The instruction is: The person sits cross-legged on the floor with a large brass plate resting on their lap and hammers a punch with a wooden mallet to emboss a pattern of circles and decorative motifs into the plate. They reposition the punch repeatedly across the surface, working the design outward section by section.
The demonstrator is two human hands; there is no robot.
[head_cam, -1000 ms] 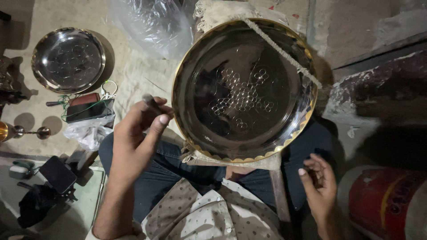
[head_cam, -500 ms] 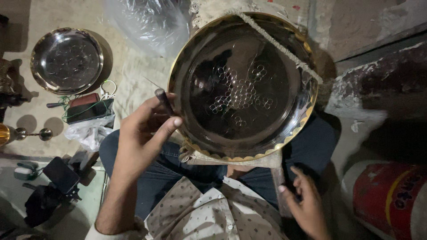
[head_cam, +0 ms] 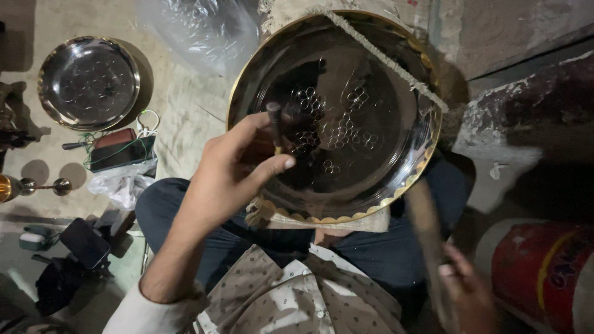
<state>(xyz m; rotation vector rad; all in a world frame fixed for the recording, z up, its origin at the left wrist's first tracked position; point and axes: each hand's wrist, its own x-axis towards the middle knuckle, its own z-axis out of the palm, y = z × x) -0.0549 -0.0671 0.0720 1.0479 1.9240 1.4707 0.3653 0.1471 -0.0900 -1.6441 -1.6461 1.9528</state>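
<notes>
Brass plate (head_cam: 371, 80), large, round and engraved with small ring patterns, rests tilted on the person's lap at the frame's centre, a twisted cord (head_cam: 383, 59) crossing its rim at one o'clock. Left hand (head_cam: 232, 170) pinches a thin dark punch (head_cam: 273, 120) upright against the plate's face. Right hand (head_cam: 464, 291), at five o'clock, grips a blurred wooden stick (head_cam: 424, 222). A smaller steel plate (head_cam: 90, 83) lies at ten o'clock.

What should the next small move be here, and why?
Probably bring the right hand and its blurred stick-like tool up over the punch. The left hand holds that punch on the large metal plate, beside the stamped ring pattern.
</notes>
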